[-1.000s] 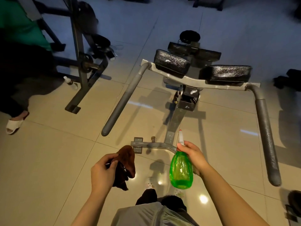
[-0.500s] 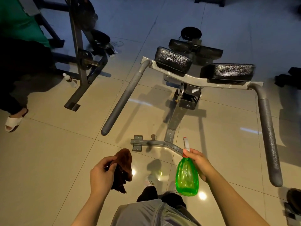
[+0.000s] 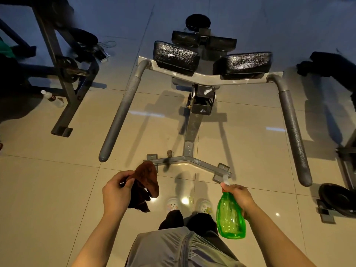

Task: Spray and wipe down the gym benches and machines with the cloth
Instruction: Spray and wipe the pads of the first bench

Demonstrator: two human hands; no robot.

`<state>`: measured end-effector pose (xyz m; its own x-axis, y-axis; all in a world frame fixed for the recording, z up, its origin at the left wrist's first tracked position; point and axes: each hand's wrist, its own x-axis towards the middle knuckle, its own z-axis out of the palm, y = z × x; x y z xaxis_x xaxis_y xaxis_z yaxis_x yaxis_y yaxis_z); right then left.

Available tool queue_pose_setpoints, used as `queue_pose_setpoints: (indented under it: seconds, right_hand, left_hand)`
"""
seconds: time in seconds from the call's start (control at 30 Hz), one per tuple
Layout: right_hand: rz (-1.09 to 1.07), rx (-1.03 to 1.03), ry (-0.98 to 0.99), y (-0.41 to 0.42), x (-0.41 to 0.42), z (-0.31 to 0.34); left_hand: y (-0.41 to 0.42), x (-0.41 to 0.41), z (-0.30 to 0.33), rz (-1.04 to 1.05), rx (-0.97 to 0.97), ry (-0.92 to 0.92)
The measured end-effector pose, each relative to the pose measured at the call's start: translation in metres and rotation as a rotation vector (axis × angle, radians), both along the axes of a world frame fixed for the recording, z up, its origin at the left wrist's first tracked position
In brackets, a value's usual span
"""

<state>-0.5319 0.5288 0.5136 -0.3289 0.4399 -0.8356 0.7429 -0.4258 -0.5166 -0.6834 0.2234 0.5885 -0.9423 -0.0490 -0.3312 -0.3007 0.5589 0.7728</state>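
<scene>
A grey gym machine [image 3: 190,130] stands in front of me on the tiled floor. It has two black arm pads [image 3: 176,57] and two long padded handles [image 3: 120,116]. My left hand [image 3: 115,193] grips a dark brown cloth [image 3: 146,182] that hangs below the fingers. My right hand [image 3: 239,195] holds a green spray bottle [image 3: 230,218] by its neck, its body hanging down. Both hands are in front of my waist, short of the machine's floor bar [image 3: 192,160].
A dark rack with weight plates [image 3: 65,74] stands to the left, with a small clear bottle [image 3: 53,98] on the floor beside it. Another machine's base and a black plate [image 3: 339,199] are at the right edge. My feet in pale clogs [image 3: 173,204] are below.
The view has tipped down and shifted left to centre the machine. My right hand with the green bottle has dropped lower and swung right. The left hand still grips the cloth.
</scene>
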Motion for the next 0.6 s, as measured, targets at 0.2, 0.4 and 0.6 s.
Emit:
queue_pose_setpoints:
  seconds: [0.2, 0.4, 0.6]
  right_hand:
    - [0.109, -0.247, 0.204, -0.016, -0.028, 0.028]
    - [0.46, -0.213, 0.19, -0.051, -0.072, 0.038]
    - [0.508, -0.204, 0.169, -0.063, -0.091, 0.044]
  left_hand:
    - [-0.006, -0.004, 0.002, 0.02, -0.003, -0.001]
    - [-0.028, 0.004, 0.006, 0.143, 0.007, -0.021]
    - [-0.035, 0.011, 0.007, 0.188, -0.008, -0.03]
